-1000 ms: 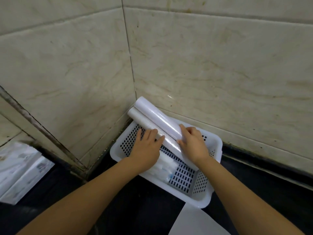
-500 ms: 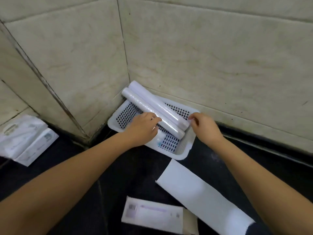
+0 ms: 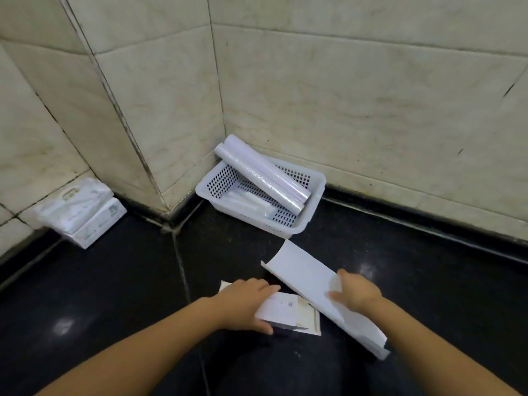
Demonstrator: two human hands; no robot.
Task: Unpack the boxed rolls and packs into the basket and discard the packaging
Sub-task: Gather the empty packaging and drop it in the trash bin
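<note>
Step in hand: the unpacking looks done and the discard step is starting; both hands are down on the emptied packaging lying on the black floor [image 3: 100, 295].
Next move: judged from this, each hand needs to close around its piece of card and lift it clear, the long piece likely needing a firmer hold because it is limp and overhangs the hand on both sides.
Tissue packs [image 3: 81, 208]: at about 9 o'clock, stacked against the tiled wall [image 3: 371, 95], well apart from everything else; whether they belong to the task I cannot tell.
Left hand [image 3: 247, 305]: at about 6 o'clock, fingers loosely spread, thumb under the near edge, curling over the small flattened box [image 3: 285, 312]; it touches it but is not yet closed tight.
Basket [image 3: 315, 192]: white, perforated, in the wall corner at about 12 o'clock, well apart from both hands.
Rolls [image 3: 260, 174]: two film-wrapped rolls lie side by side, slanting across the basket, far ends propped over its rim toward the corner; a small pack [image 3: 251, 200] lies on the basket floor beneath them.
Long white carton [image 3: 308, 281]: opened out, lying from about 1 o'clock down to 4 o'clock, just beside the small box.
Right hand [image 3: 357, 294]: fingers half open, resting across the middle of the carton, not pinching.
</note>
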